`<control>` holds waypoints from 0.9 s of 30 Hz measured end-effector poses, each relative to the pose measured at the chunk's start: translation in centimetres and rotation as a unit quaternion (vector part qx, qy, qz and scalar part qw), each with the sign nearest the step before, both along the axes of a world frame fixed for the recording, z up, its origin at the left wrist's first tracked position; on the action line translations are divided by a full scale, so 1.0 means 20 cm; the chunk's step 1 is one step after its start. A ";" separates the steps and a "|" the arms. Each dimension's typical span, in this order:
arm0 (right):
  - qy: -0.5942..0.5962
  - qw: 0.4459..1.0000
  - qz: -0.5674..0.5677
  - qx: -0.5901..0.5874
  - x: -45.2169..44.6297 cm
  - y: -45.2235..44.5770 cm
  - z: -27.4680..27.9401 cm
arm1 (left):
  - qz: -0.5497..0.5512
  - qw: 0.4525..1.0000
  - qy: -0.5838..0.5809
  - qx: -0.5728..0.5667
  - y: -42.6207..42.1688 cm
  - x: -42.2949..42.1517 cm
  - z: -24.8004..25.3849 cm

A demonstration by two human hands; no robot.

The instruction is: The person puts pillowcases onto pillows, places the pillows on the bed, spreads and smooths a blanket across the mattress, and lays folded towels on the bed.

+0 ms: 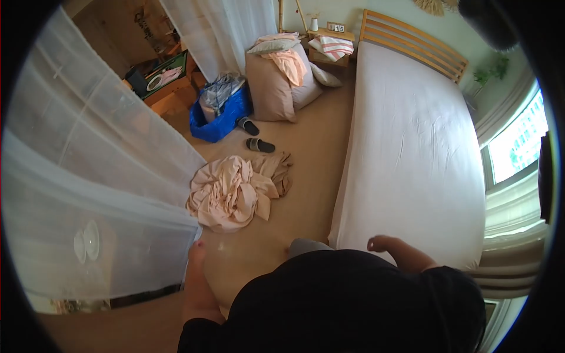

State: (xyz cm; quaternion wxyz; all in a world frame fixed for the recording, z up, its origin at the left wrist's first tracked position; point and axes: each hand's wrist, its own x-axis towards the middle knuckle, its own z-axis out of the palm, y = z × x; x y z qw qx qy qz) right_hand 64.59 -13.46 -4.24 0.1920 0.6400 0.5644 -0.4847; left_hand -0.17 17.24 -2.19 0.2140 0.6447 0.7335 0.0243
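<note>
My left hand [198, 252] hangs low beside the white sheer curtain [112, 194]. Its fingers are foreshortened, so their pose does not show, and no held object is visible. Just beyond it on the floor lies a crumpled heap of pale peach bedding [226, 194], with a browner cloth [275, 167] at its right side. Over the near end of the bed, my right hand [382, 242] is held with its fingers curled in and nothing visible in it. A light fitted sheet [418, 153] covers the mattress, slightly wrinkled toward the middle.
Two dark slippers [260, 145] lie beyond the heap. Behind them stand a blue bag [220, 120] stuffed with items and a large bundle [271, 88] topped with pillows. A wooden nightstand [329, 57] holds a striped cloth. The bed has a slatted wooden headboard [412, 44].
</note>
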 end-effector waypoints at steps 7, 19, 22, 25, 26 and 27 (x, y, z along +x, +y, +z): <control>-0.021 0.999 0.032 -0.006 0.27 0.59 -0.14 | -0.193 0.929 -0.285 -0.134 0.87 1.08 -0.27; -0.071 0.966 -0.149 0.200 1.05 2.66 0.60 | -0.347 0.894 0.059 -0.276 1.49 1.11 -0.55; -0.043 0.950 -0.168 0.260 1.18 3.00 0.66 | -0.513 0.799 0.078 -0.305 1.75 1.24 -0.53; -0.013 0.938 -0.171 0.302 1.37 3.22 0.60 | -0.433 0.802 0.030 -0.411 2.17 1.48 -0.65; -0.008 0.941 -0.170 0.293 1.44 3.28 0.56 | -0.332 0.831 0.014 -0.447 2.38 1.62 -0.65; -0.008 0.945 -0.194 0.263 1.53 3.32 0.43 | -0.352 0.873 0.045 -0.334 2.61 1.81 -0.53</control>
